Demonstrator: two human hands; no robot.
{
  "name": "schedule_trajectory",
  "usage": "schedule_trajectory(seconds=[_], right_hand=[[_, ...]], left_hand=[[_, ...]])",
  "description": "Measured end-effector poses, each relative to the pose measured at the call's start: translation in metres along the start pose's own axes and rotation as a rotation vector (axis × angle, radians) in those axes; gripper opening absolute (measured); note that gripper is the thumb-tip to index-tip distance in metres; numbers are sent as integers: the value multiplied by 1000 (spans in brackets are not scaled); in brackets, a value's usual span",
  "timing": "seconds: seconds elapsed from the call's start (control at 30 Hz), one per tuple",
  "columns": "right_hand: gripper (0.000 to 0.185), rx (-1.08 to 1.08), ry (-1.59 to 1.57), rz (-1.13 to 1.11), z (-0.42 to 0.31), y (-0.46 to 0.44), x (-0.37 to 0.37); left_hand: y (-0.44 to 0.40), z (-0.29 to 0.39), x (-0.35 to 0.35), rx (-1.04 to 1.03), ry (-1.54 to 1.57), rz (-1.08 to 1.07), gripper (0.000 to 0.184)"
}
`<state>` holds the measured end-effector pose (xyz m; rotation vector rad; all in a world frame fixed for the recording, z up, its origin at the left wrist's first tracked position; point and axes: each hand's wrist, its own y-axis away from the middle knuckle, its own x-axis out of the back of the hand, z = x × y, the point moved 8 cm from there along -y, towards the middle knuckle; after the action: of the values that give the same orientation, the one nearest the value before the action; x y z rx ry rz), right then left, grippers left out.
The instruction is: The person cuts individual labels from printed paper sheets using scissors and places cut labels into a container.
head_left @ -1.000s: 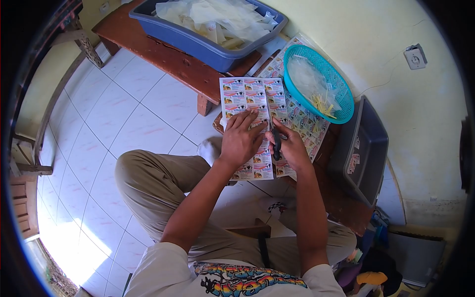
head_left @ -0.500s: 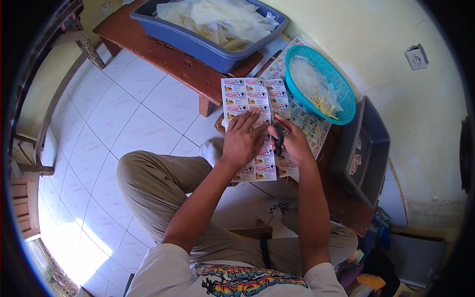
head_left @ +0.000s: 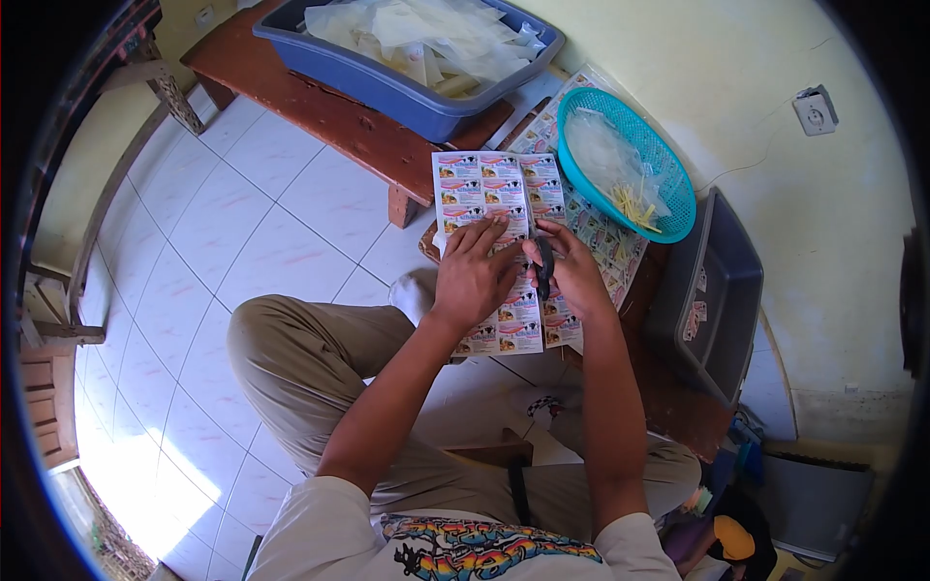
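At frame centre, my spread left hand (head_left: 472, 276) presses the printed label sheet (head_left: 460, 189), seemingly slit below and uncut above the black-handled scissors (head_left: 544, 271) my right hand (head_left: 573, 276) grips.

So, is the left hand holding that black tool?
No, the right hand holds the black tool; the left hand lies on the printed sheet.

Your printed paper sheet (head_left: 482, 192), smooth plastic basket (head_left: 686, 198), painted wooden bench (head_left: 329, 102), glossy floor tiles (head_left: 247, 257), your cloth trousers (head_left: 300, 353)
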<state>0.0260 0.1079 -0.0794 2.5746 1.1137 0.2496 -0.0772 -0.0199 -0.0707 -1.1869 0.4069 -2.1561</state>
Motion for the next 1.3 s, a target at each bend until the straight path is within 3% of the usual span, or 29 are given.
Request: schedule_trajectory(seconds=[0.23,0.77,0.9,0.97,1.07,1.3], right_hand=[[72,-6,-14,-7,-1,1,-3],[77,-14,-2,-20,2,1,-2],[79,-9,-2,-17,4,0,0],[79,1,-9,-25,5,0,0],[78,-8,-17,-15,5,-1,-1],[70,-21,-4,-21,-4,-4,-3]], left_hand=[[0,-3,-2,5,19,14,41],[-4,-5,-1,10,44,25,38],[-26,-26,-3,107,105,-44,37],[-40,-25,12,44,-73,46,38],[-34,-41,-4,42,-159,-15,40],[-30,-38,-5,54,-173,-36,43]])
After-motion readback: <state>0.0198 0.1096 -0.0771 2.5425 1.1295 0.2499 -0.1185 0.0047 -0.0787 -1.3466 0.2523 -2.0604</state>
